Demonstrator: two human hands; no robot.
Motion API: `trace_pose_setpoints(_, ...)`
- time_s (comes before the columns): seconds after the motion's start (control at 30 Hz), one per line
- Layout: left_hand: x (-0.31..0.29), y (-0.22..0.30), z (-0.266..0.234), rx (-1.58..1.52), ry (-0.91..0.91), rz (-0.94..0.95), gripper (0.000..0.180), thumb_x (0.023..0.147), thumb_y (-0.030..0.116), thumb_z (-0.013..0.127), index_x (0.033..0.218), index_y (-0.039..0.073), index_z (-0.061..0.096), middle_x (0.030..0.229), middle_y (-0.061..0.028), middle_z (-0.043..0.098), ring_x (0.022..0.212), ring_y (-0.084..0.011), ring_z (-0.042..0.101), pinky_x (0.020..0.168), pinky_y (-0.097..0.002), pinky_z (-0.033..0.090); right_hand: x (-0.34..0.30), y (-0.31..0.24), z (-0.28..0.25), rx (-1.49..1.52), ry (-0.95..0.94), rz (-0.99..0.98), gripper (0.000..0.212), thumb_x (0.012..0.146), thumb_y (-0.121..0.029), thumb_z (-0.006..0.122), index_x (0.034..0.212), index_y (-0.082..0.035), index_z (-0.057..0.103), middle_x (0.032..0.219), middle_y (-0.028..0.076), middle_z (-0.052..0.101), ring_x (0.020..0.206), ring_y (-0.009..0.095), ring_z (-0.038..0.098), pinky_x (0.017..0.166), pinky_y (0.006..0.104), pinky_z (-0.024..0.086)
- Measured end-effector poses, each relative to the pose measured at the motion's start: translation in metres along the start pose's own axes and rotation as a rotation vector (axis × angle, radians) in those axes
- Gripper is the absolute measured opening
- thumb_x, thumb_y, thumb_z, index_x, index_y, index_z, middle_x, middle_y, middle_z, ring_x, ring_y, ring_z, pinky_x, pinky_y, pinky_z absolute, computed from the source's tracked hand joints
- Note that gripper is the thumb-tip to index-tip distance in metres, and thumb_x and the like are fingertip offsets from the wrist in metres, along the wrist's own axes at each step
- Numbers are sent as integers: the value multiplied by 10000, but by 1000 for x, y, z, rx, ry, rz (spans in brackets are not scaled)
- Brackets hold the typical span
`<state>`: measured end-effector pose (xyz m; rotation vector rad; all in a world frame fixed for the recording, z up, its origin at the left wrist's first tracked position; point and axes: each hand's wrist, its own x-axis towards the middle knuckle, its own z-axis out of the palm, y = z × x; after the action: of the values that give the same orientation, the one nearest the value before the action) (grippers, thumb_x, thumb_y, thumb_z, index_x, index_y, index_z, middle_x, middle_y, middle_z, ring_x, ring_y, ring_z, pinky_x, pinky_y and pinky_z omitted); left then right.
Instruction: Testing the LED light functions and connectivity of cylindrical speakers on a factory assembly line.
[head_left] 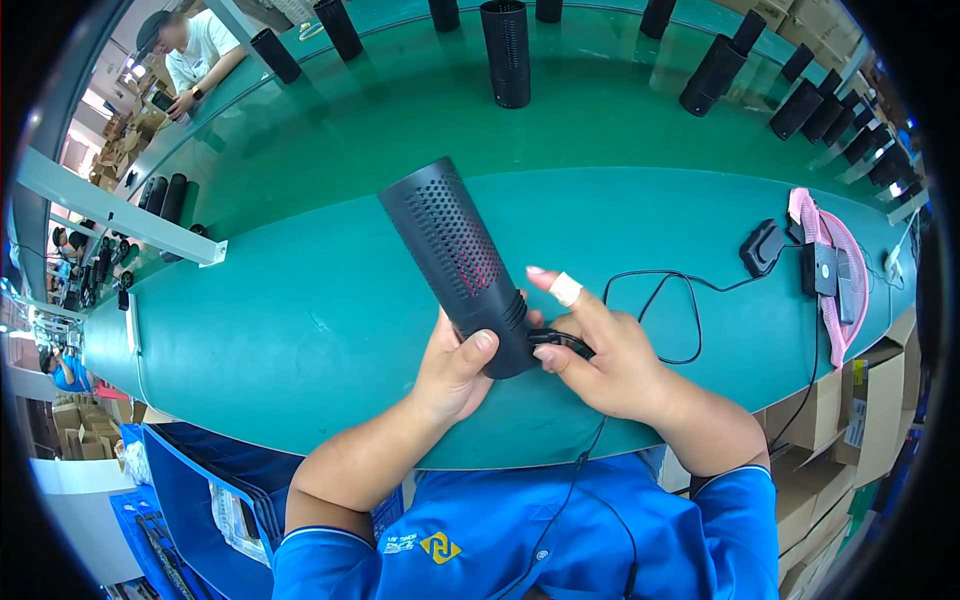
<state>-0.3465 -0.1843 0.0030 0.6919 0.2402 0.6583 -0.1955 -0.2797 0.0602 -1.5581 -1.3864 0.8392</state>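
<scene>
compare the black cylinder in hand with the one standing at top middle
The held cylinder is tilted in the left hand; the far cylinder stands upright. The held cylinder shows red through its holes; the far cylinder shows none. The right hand holds a cable plug at the held cylinder; the far cylinder shows no cable. Both are black and perforated.

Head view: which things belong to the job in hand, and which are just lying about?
In use:
black perforated cylinder, held in the left hand;
black cable connector, held in the right hand at the cylinder's lower end.

Apparently just lying about:
blue plastic bin, lower left;
brown cardboard boxes, lower right.
</scene>
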Motion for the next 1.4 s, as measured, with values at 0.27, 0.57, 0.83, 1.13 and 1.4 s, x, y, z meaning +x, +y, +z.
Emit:
trace_pose_setpoints(0.27, -1, 3, 4, 271, 140, 121, 612, 762, 348, 704, 1220, 45, 433, 1117, -116, 517, 1006, -255, 570, 872, -399, 482, 4, 9, -5, -148, -66, 36, 192, 774, -36, 642, 962, -34, 601, 657, 44, 589, 558, 143, 525, 534, 242, 395)
trace_pose_setpoints(0.57, -5, -1, 1, 351, 16, 250, 635, 739, 377, 715, 1197, 37, 434, 1103, -125, 493, 951, -250, 568, 982, -449, 403, -4, 7, 6, -151, 23, -191, 75, 772, -73, 653, 727, -33, 608, 584, 52, 539, 504, 198, 474, 496, 297, 383)
trace_pose_setpoints(0.83, -3, -1, -7, 196, -94, 98, 643, 750, 317, 706, 1254, 57, 402, 1156, -147, 498, 1020, -274, 555, 1017, -461, 367, -11, 6, 11, -76, -23, -192, 133, 778, -63, 630, 665, -42, 563, 546, 54, 507, 478, 225, 455, 495, 314, 384)
trace_pose_setpoints(1.13, 1, 2, 4, -130, -171, -43, 639, 777, 344, 690, 1278, 65, 408, 1241, -179, 500, 1103, -312, 539, 996, -442, 396, -10, 1, 0, -130, -61, -262, 167, 778, -67, 625, 639, -55, 532, 544, 55, 507, 463, 234, 452, 487, 319, 384)
trace_pose_setpoints(1.4, 9, 27, -7, -133, -133, -189, 975, 719, 425, 743, 1448, 121, 170, 1254, -184, 496, 1019, -287, 579, 971, -437, 412, 8, 11, -19, 79, -314, 209, 69, 748, -57, 638, 804, -45, 598, 699, 49, 592, 605, 209, 530, 594, 311, 422)
